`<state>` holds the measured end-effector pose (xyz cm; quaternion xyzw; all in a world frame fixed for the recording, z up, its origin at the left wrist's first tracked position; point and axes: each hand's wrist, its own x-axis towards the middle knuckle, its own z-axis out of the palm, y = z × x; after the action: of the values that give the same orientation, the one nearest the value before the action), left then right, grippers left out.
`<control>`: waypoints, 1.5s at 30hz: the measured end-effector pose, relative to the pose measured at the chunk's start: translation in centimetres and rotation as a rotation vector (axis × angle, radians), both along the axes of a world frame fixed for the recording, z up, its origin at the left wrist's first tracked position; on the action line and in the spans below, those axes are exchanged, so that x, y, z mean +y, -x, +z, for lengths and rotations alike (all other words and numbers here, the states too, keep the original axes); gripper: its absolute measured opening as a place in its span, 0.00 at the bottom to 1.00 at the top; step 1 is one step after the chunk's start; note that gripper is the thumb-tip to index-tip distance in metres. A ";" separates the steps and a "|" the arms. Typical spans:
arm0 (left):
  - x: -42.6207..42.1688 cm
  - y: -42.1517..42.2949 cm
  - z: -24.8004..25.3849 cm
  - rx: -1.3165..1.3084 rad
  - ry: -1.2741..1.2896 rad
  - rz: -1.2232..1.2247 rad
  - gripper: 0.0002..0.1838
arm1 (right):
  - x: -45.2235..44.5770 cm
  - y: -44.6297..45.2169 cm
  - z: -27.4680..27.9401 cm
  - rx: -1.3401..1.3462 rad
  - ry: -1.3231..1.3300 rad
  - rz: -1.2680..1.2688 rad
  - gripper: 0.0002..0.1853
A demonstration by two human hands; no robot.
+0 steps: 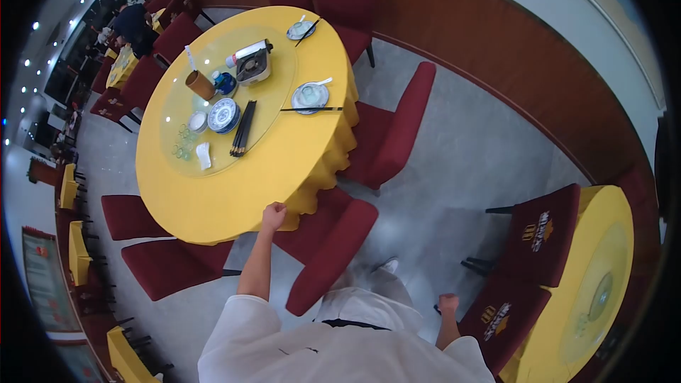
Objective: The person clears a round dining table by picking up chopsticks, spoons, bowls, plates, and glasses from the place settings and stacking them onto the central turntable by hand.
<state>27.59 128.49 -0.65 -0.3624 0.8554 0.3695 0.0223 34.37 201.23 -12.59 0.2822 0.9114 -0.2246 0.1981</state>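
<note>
My left hand (274, 215) is closed at the near edge of a round table with a yellow cloth (213, 220); what it holds, if anything, is hidden. My right hand (448, 303) hangs low at my side, fingers curled, beside a dark red chair. On the glass turntable lie black chopsticks (243, 129), a stack of blue-patterned plates (223, 115), white spoons (204, 156), glasses (186, 143), a brown holder (201, 86) and a portable stove (253, 67). Two place settings with plates (310, 98) stand along the right side.
A dark red chair (333, 248) stands just in front of me, another (397, 135) to its right. Two chairs (159, 266) are at the left. A second yellow table (599, 255) is at the right. A person (133, 28) stands at a far table.
</note>
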 end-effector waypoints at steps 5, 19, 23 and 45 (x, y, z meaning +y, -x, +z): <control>5.9 4.4 2.6 0.064 -0.063 0.102 0.14 | -1.2 13.6 5.4 -0.031 0.217 -0.064 0.12; 15.2 32.9 3.3 0.110 -0.204 0.059 0.15 | -2.1 46.9 9.2 -0.247 0.312 0.040 0.08; 17.0 40.4 4.2 0.082 -0.260 0.150 0.16 | 7.7 53.9 2.2 -0.391 0.123 0.876 0.07; 19.0 66.8 4.0 0.124 -0.295 0.896 0.15 | -30.1 118.6 4.9 -0.337 0.438 1.008 0.05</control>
<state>-39.21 147.47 3.39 -0.6659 0.5530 0.4812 -0.1389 -84.24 171.13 -7.64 -0.2027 0.8214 -0.2381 0.4771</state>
